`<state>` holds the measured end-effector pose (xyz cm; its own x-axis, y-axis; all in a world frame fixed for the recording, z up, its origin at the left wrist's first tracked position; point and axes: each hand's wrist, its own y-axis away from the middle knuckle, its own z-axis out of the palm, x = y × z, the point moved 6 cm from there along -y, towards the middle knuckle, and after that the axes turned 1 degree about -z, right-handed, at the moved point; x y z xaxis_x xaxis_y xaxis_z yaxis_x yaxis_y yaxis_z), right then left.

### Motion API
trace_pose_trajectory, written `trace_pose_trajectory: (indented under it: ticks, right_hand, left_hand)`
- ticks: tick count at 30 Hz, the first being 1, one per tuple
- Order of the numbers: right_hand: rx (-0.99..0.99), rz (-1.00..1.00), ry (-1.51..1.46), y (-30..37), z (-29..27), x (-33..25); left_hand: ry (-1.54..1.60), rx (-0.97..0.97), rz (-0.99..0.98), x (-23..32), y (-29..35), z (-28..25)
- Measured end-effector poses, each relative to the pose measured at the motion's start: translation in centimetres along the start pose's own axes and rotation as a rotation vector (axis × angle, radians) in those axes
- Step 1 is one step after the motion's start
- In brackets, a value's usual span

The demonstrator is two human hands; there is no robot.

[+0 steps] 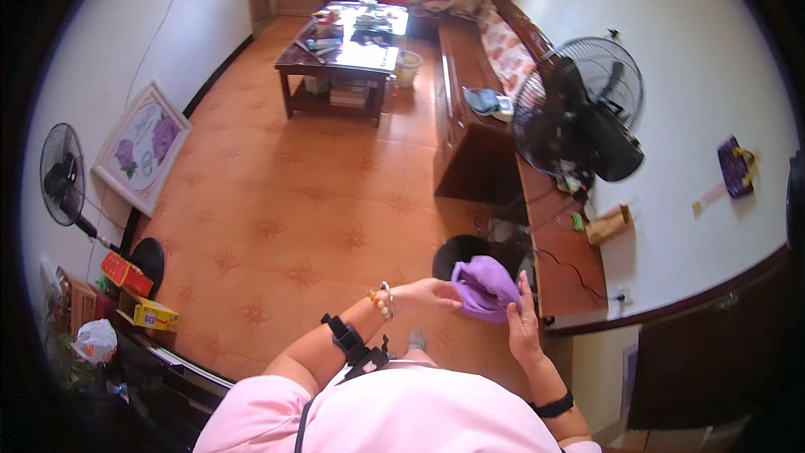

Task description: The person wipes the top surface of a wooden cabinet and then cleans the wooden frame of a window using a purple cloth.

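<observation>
A bunched purple cloth [485,287] is held up between my two hands in front of my body; its folds hide whether it is a towel or a garment. At its left edge, my left hand [432,294] reaches in with bent fingers, and the fingertips meet the fabric. My right hand [525,327] grips the right side, thumb against the fabric and fingers pointing upward along the edge. Behind the cloth, the round black base [457,253] of the standing fan [587,109] is partly covered.
A wooden bench [478,147] and a low brown ledge [562,273] line the right side. A cluttered coffee table [285,59] stands farther off. To the left are a second fan [63,172], a framed picture [144,149] and a yellow box [157,316]. A cable [570,265] crosses the ledge.
</observation>
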<state>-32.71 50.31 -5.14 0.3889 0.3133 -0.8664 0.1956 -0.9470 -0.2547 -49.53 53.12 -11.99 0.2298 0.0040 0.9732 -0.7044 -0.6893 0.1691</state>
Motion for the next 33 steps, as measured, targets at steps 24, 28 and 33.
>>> trace_pose_trajectory:
  ticks: [24,28,33]
  right_hand:
    - [-1.204,-0.745,-0.191,-35.0,38.4,-12.9]
    - [-1.230,-0.913,-0.246,-37.8,47.8,-17.6]
    - [-1.521,-0.756,-0.092,-42.7,60.0,-18.1]
  left_hand:
    - [-1.107,0.721,-0.410,1.5,13.3,-42.8]
    - [-0.685,1.114,-0.284,-4.4,21.7,-50.3]
    - [-0.080,1.302,0.073,-6.2,29.2,-63.0]
